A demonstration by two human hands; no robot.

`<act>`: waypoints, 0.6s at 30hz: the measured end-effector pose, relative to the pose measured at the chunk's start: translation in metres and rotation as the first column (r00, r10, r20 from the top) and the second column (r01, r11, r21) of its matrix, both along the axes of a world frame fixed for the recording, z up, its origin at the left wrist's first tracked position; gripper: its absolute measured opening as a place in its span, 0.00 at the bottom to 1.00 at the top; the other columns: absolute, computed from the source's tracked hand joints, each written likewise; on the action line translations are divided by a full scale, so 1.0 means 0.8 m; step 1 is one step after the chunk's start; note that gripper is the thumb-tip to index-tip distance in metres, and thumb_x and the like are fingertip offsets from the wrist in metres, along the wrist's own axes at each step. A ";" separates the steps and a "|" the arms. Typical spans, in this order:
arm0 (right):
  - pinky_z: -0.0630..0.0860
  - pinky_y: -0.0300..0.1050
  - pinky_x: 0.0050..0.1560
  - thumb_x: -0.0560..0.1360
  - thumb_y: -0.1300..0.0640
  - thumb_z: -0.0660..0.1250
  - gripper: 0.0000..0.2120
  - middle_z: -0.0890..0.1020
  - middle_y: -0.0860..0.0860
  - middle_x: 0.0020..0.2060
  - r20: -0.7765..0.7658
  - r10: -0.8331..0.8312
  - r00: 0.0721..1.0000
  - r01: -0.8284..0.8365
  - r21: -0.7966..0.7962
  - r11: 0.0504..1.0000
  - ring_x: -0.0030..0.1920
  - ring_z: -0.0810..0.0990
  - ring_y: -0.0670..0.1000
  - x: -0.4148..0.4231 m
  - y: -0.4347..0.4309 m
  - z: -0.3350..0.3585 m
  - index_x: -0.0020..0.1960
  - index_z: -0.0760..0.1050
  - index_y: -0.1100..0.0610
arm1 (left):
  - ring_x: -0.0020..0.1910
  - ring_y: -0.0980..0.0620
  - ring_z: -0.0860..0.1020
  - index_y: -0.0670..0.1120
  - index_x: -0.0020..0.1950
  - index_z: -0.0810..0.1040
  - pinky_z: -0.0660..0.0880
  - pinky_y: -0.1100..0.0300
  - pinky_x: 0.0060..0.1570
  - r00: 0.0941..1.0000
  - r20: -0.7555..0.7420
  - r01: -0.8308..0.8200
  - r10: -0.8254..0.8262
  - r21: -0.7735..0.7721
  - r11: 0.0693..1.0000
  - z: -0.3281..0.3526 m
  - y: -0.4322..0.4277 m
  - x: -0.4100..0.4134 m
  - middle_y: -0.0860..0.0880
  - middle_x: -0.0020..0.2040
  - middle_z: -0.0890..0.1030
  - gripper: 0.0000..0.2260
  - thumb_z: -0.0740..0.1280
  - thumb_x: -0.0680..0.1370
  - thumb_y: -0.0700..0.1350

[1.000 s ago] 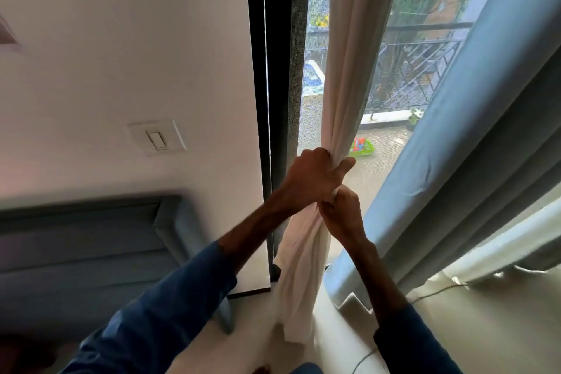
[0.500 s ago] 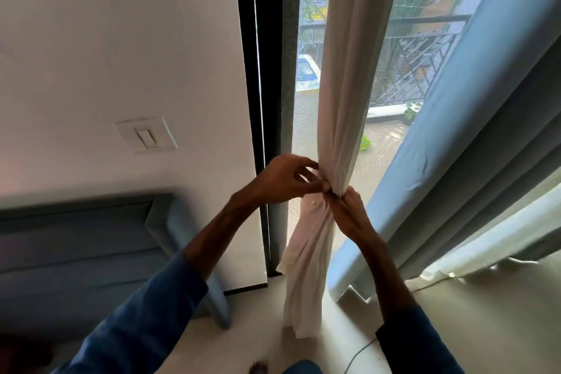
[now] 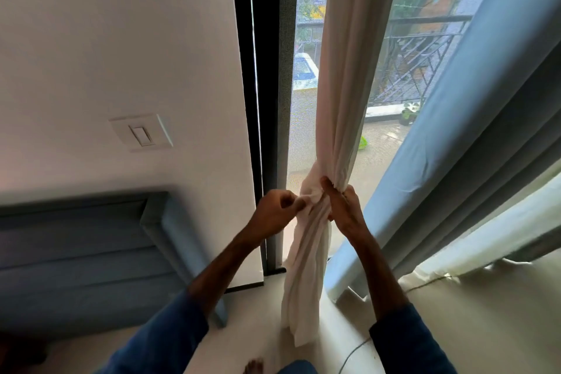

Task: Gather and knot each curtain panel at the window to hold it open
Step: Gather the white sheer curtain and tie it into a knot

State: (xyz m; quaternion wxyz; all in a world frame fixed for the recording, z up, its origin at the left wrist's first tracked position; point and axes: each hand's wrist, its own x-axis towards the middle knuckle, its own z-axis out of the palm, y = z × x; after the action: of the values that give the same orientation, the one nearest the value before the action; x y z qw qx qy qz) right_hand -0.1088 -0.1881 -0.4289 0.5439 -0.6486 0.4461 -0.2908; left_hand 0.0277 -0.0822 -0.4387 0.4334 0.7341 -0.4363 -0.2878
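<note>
A cream sheer curtain panel [image 3: 346, 70] hangs gathered into a narrow bundle in front of the window [image 3: 306, 48]. At about waist height a wrap of the cloth crosses the bundle. My left hand [image 3: 274, 214] pinches a fold of that cloth on the bundle's left side. My right hand [image 3: 344, 206] grips the bundle from the right, fingers curled into the wrap. The loose tail [image 3: 303, 291] falls below my hands to the floor. A blue curtain panel [image 3: 473, 136] hangs ungathered to the right.
A dark window frame [image 3: 249, 100] and a white wall with a light switch [image 3: 141, 133] stand on the left. A blue padded headboard [image 3: 91, 252] sits low left. More pale curtain [image 3: 501, 237] and a thin cable [image 3: 352, 352] lie on the floor at right. My toes [image 3: 253, 367] show at the bottom.
My hands have slid down the bundle. My left hand, which clasped the bundle a second ago, now pinches a fold at its left side. The view has shifted slightly.
</note>
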 end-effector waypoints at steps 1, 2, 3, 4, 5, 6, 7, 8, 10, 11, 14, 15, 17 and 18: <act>0.77 0.60 0.40 0.73 0.35 0.65 0.20 0.79 0.49 0.30 -0.003 -0.004 1.000 0.004 -0.005 1.000 0.34 0.77 0.54 0.000 0.000 -0.001 0.38 0.77 0.53 | 0.37 0.49 0.82 0.43 0.44 0.83 0.79 0.54 0.43 0.984 -0.179 -0.017 0.012 -0.030 0.999 0.007 0.001 0.000 0.45 0.38 0.84 0.16 0.67 0.80 0.55; 0.77 0.60 0.40 0.72 0.34 0.65 0.21 0.79 0.48 0.29 -0.003 -0.006 1.000 0.005 -0.009 1.000 0.34 0.77 0.53 0.001 0.001 -0.001 0.37 0.77 0.53 | 0.37 0.47 0.82 0.41 0.45 0.82 0.79 0.53 0.43 0.942 -0.336 -0.035 0.017 -0.047 0.998 0.015 0.002 -0.001 0.43 0.39 0.83 0.15 0.66 0.81 0.51; 0.76 0.59 0.40 0.72 0.34 0.64 0.21 0.78 0.47 0.28 0.003 -0.004 1.000 0.005 -0.015 1.000 0.33 0.77 0.53 0.002 0.002 -0.002 0.37 0.76 0.53 | 0.35 0.47 0.80 0.40 0.46 0.81 0.78 0.54 0.40 0.904 -0.426 -0.046 0.021 -0.048 0.998 0.022 0.003 -0.003 0.43 0.37 0.81 0.14 0.65 0.82 0.50; 0.76 0.58 0.40 0.72 0.35 0.64 0.21 0.77 0.47 0.28 0.003 -0.006 1.000 0.006 -0.022 1.000 0.33 0.76 0.53 0.003 0.004 -0.001 0.36 0.75 0.53 | 0.32 0.49 0.77 0.39 0.48 0.79 0.76 0.57 0.36 0.892 -0.450 -0.059 0.037 -0.033 0.998 0.027 0.002 -0.005 0.43 0.36 0.79 0.14 0.65 0.81 0.50; 0.77 0.59 0.41 0.72 0.35 0.64 0.20 0.76 0.47 0.28 0.004 -0.008 1.000 0.008 -0.030 1.000 0.34 0.76 0.53 0.005 0.006 -0.001 0.36 0.74 0.52 | 0.31 0.51 0.75 0.38 0.51 0.78 0.74 0.59 0.33 0.901 -0.430 -0.067 0.055 -0.011 0.998 0.028 0.001 -0.007 0.44 0.36 0.78 0.15 0.67 0.80 0.52; 0.77 0.59 0.42 0.71 0.35 0.64 0.20 0.77 0.48 0.29 0.004 -0.013 1.000 0.013 -0.033 0.999 0.35 0.77 0.53 0.005 0.007 -0.001 0.36 0.74 0.51 | 0.31 0.52 0.75 0.40 0.54 0.77 0.73 0.61 0.30 0.932 -0.357 -0.069 0.066 0.004 0.998 0.029 0.001 -0.010 0.46 0.38 0.78 0.18 0.71 0.77 0.54; 0.78 0.59 0.44 0.71 0.34 0.64 0.20 0.78 0.48 0.31 0.006 -0.023 1.000 0.023 -0.035 0.999 0.36 0.78 0.55 0.006 0.007 -0.003 0.37 0.74 0.50 | 0.31 0.54 0.76 0.43 0.57 0.75 0.74 0.62 0.30 0.970 -0.233 -0.065 0.064 0.001 0.998 0.027 0.001 -0.010 0.49 0.40 0.80 0.21 0.74 0.74 0.57; 0.78 0.60 0.45 0.70 0.32 0.64 0.21 0.80 0.49 0.33 0.010 -0.030 0.999 0.030 -0.032 0.999 0.38 0.80 0.57 0.006 0.007 -0.002 0.38 0.75 0.50 | 0.32 0.56 0.78 0.48 0.59 0.73 0.75 0.63 0.31 0.996 -0.078 -0.046 0.043 -0.029 0.999 0.025 0.002 -0.011 0.52 0.41 0.81 0.25 0.76 0.70 0.59; 0.80 0.63 0.48 0.68 0.28 0.63 0.24 0.82 0.51 0.38 0.002 -0.040 0.999 0.040 -0.033 0.999 0.43 0.82 0.60 0.005 0.006 -0.005 0.40 0.75 0.50 | 0.31 0.60 0.79 0.54 0.60 0.71 0.76 0.64 0.34 0.979 0.205 0.022 0.001 -0.113 0.993 0.019 0.004 -0.012 0.54 0.37 0.82 0.25 0.76 0.69 0.59; 0.80 0.63 0.49 0.68 0.28 0.63 0.25 0.82 0.51 0.39 0.001 -0.039 0.999 0.039 -0.033 0.999 0.44 0.82 0.60 0.004 0.005 -0.006 0.40 0.75 0.50 | 0.32 0.60 0.80 0.55 0.59 0.72 0.78 0.63 0.35 0.953 0.304 0.043 0.003 -0.145 0.989 0.019 0.004 -0.011 0.54 0.37 0.83 0.21 0.75 0.71 0.59; 0.79 0.62 0.51 0.66 0.26 0.62 0.26 0.81 0.51 0.41 -0.002 -0.023 1.000 0.023 -0.023 0.999 0.46 0.82 0.58 0.001 0.004 -0.007 0.42 0.75 0.50 | 0.38 0.58 0.82 0.57 0.54 0.80 0.80 0.56 0.41 0.893 0.446 0.009 0.069 -0.170 0.985 0.023 0.003 -0.004 0.54 0.42 0.85 0.16 0.68 0.73 0.65; 0.79 0.63 0.52 0.66 0.25 0.62 0.29 0.82 0.51 0.43 0.000 -0.016 1.000 0.016 -0.016 1.000 0.47 0.82 0.58 0.001 0.004 -0.009 0.45 0.77 0.52 | 0.39 0.57 0.82 0.57 0.52 0.82 0.79 0.55 0.42 0.880 0.468 0.001 0.077 -0.164 0.987 0.024 0.002 0.000 0.55 0.42 0.85 0.17 0.67 0.73 0.67; 0.79 0.62 0.55 0.67 0.26 0.63 0.32 0.85 0.53 0.46 0.010 0.006 1.000 -0.006 0.005 1.000 0.50 0.83 0.57 0.000 0.004 -0.010 0.50 0.79 0.54 | 0.40 0.55 0.81 0.56 0.49 0.84 0.78 0.54 0.42 0.865 0.497 -0.003 0.066 -0.126 0.992 0.028 0.000 0.006 0.54 0.42 0.85 0.19 0.63 0.74 0.68; 0.79 0.62 0.55 0.68 0.28 0.65 0.29 0.85 0.54 0.46 0.023 0.010 1.000 -0.010 0.014 1.000 0.50 0.84 0.57 -0.001 0.006 -0.008 0.49 0.80 0.54 | 0.40 0.54 0.80 0.55 0.48 0.85 0.77 0.54 0.42 0.867 0.495 -0.005 0.054 -0.099 0.995 0.030 -0.002 0.010 0.53 0.41 0.84 0.21 0.61 0.74 0.69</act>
State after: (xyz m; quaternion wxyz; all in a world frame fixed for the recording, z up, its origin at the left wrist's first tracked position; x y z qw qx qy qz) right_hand -0.1097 -0.1833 -0.4353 0.5549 -0.6437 0.4386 -0.2922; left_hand 0.0354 -0.0834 -0.4144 0.3451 0.7685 -0.5353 -0.0615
